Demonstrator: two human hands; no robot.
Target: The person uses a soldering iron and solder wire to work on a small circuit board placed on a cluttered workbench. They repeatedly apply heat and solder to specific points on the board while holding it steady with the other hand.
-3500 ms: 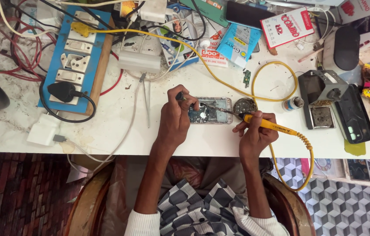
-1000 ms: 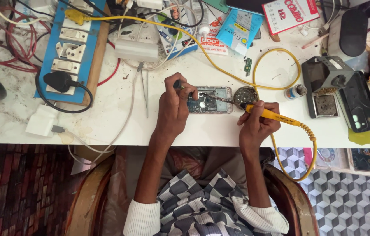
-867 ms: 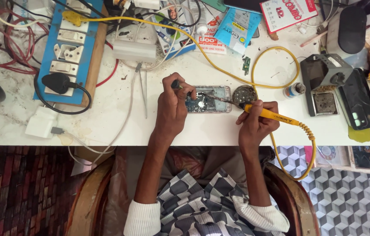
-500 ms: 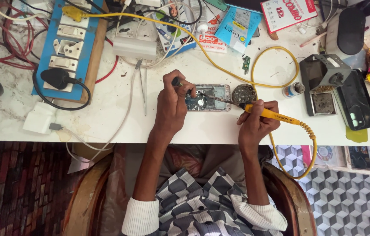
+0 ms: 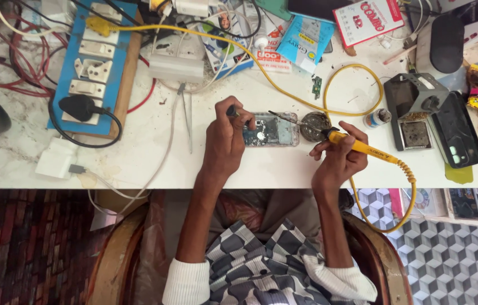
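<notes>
Yellow soldering iron (image 5: 363, 149) unmoved; right hand (image 5: 338, 161) steady.

I see a white, faintly veined worktop (image 5: 306, 169), and I place the rest from it. On it, my right hand (image 5: 338, 161) grips a yellow soldering iron (image 5: 363, 149) with a black collar and a coiled yellow cord (image 5: 405, 209). My left hand (image 5: 225, 138) rests on an opened phone (image 5: 270, 129), silver-grey with blue-green inside. At the worktop's far left corner sits a blue switchboard (image 5: 94, 62) with white sockets and a black plug (image 5: 78, 107), ringed by red wires (image 5: 1, 85). Below the worktop's near edge I see a black-and-white checked garment (image 5: 267, 265) with white cuffs, and a grey cube-patterned floor (image 5: 459, 265)
</notes>
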